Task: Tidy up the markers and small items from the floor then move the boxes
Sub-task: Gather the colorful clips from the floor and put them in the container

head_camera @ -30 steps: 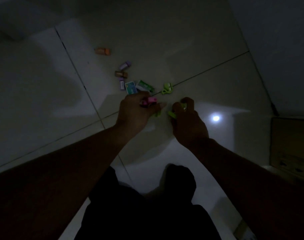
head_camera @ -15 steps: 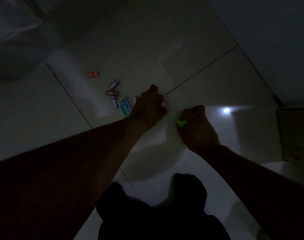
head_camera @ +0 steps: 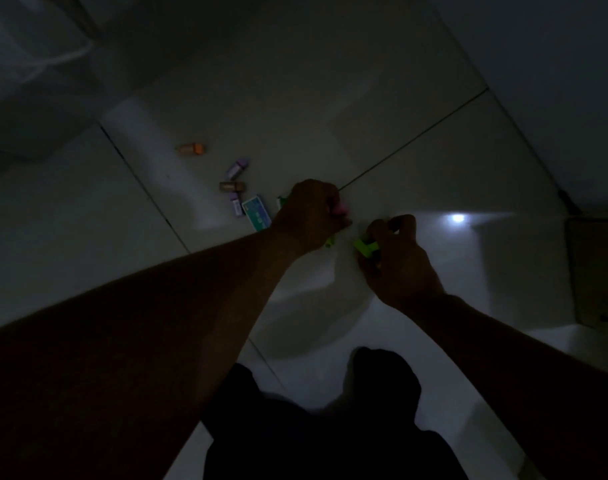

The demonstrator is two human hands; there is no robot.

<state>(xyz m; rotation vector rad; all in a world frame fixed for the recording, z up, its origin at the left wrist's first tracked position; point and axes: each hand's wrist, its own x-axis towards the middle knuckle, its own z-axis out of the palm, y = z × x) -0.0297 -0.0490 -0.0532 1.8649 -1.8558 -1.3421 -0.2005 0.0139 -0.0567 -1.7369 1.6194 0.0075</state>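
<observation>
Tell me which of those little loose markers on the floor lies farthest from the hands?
The orange marker. It lies alone, up and left of the purple and brown ones, farthest from both hands.

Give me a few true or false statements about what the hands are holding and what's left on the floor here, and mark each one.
1. The right hand grips a bright green item. True.
2. The left hand is open and flat on the floor. False: it is closed, with something pink showing at its fingers.
3. An orange-capped marker lies apart, farther from the hands than the other items. True.
4. The cardboard box sits at the left edge. False: it is at the right edge.
5. The floor tiles are bare of small items. False: purple markers and a teal packet remain.
</observation>
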